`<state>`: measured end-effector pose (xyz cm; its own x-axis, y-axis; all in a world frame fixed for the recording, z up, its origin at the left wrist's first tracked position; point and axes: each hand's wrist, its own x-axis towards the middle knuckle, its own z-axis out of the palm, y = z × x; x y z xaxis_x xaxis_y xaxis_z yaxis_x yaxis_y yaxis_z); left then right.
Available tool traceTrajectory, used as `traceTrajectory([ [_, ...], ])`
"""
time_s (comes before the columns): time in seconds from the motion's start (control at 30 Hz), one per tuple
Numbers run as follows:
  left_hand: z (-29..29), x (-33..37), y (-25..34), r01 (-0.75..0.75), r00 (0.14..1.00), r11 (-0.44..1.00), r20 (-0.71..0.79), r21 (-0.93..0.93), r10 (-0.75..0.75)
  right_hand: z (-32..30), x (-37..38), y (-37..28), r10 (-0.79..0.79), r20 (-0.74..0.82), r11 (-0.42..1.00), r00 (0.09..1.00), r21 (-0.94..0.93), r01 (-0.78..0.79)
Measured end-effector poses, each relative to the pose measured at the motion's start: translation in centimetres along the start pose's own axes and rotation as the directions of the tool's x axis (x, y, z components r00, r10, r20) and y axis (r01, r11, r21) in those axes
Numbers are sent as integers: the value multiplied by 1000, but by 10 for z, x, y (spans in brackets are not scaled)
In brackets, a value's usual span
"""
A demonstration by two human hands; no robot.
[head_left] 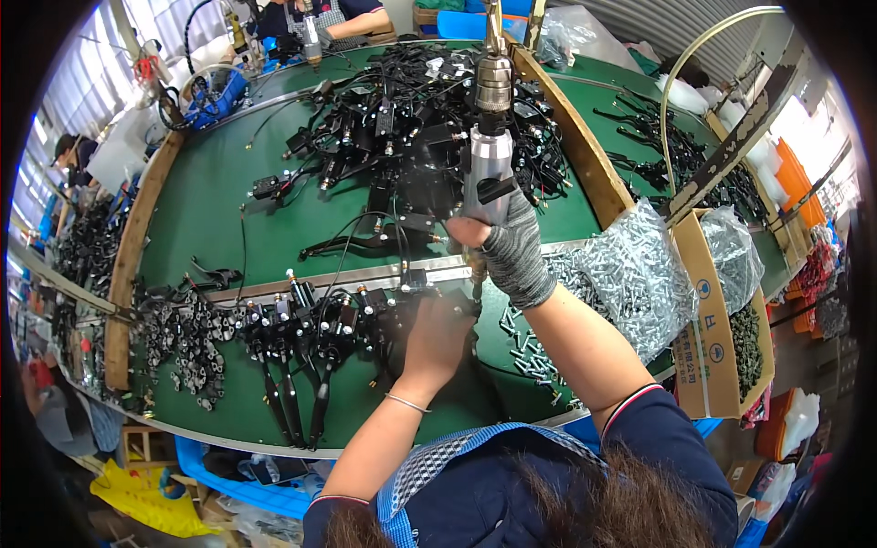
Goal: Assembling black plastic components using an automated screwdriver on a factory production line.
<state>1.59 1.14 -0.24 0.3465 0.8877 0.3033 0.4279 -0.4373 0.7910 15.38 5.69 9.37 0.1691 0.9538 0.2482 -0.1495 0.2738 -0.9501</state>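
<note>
A silver pneumatic screwdriver [489, 155] hangs upright, tip down, directly above a black brake lever assembly [402, 306] lying flat beside the screwdriver's tip.

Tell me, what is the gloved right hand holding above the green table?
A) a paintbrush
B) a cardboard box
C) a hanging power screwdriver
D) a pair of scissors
C: the right hand, in a grey knit glove, wraps around the silvery body of a hanging power screwdriver above the green table, while the bare left hand rests on a black lever part.
</note>
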Motion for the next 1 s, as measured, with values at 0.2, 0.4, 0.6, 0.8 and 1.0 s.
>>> traceTrajectory([
  [0.2, -3, 4, -10, -106, 994, 994, 13, 10, 106, 4, -1, 0, -37, -24, 999, 999, 1, 37],
  [0.4, -6, 4, -8, -133, 991, 991, 28, 9, 132, 31, -10, -9, 35, 24, 999, 999, 17, -36],
  [0.6, -6, 6, -7, -132, 991, 991, 35, 12, 132, 34, -5, -4, -40, 55, 999, 998, -20, 41],
  [0.8, -9, 6, -5, -134, 990, 991, 52, 17, 133, 29, -4, 9, -64, 14, 998, 998, 17, 64],
  [1.0, -11, 8, -2, -43, 995, 999, 85, -27, 45, 30, -7, 6, 119, 88, 993, 989, -1, -119],
])
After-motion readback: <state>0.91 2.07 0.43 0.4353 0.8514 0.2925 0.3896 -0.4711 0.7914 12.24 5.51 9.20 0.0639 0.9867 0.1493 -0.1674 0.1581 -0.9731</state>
